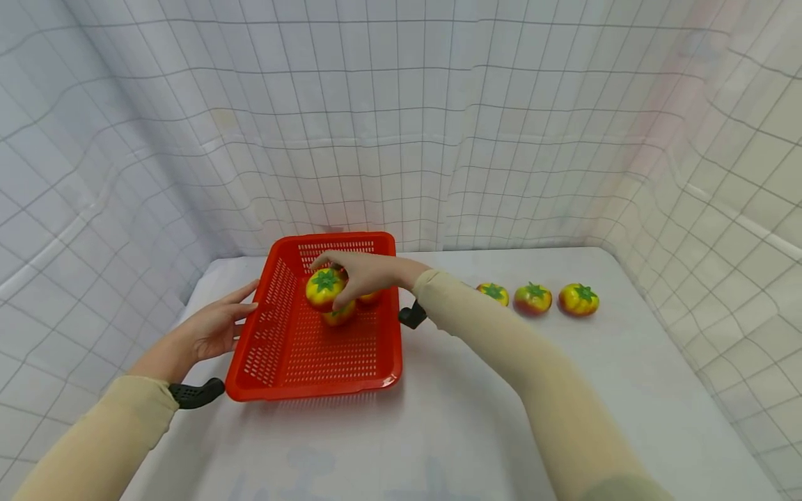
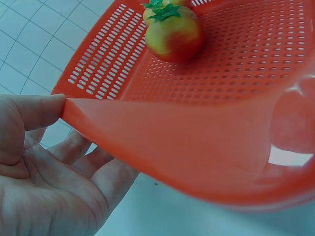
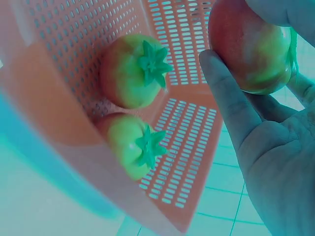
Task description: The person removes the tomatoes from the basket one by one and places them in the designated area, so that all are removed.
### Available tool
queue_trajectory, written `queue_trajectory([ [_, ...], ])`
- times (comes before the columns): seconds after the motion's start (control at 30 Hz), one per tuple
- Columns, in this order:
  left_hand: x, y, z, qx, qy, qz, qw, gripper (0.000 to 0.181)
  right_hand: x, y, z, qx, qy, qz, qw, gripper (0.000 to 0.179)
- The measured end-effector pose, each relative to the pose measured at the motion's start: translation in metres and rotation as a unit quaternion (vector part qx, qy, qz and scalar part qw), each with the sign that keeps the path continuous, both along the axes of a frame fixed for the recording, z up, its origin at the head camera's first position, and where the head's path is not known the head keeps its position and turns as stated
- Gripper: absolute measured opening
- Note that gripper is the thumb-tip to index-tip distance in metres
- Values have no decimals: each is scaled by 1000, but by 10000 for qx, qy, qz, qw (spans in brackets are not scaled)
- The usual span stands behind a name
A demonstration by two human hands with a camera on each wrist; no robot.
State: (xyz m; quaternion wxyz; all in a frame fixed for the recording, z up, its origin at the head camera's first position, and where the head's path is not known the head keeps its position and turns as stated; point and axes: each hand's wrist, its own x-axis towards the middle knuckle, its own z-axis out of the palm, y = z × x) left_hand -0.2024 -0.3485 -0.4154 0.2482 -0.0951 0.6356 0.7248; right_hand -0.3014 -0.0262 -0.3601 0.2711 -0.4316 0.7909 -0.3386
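A red plastic basket with slotted walls stands on the table, left of the middle. My left hand holds its left rim; in the left wrist view the thumb lies on the rim edge and the other fingers reach under it outside. My right hand grips a red-and-yellow tomato with a green star-shaped top, raised inside the basket. Two similar tomatoes sit lower in the basket, one tomato beside the other tomato. The held tomato partly covers one of them in the head view.
Right of the basket, three more tomatoes stand in a row on the white table: one tomato partly behind the right sleeve, a middle tomato and a far-right tomato. White grid-patterned curtains enclose the table's back and sides.
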Motion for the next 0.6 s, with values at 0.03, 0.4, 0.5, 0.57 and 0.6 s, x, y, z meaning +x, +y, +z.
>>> queue_trajectory([
  [0.03, 0, 0, 0, 10, 0, -11, 10000, 76, 0, 3, 1, -7, 25, -1, 10000, 67],
  [0.4, 0, -1, 0, 138, -33, -12, 9999, 75, -3, 34, 7, -48, -125, -154, 9998, 61],
  [0.5, -1, -1, -1, 129, -19, -19, 9999, 76, -3, 42, 9, -8, -177, -233, 9996, 62],
  [0.57, -1, -1, -1, 124, -24, -16, 9999, 76, -2, 49, 12, 68, -142, -311, 9994, 64],
  [0.6, -1, -1, -1, 114, -23, -10, 9999, 77, -1, 52, 13, 115, -118, -361, 9992, 64],
])
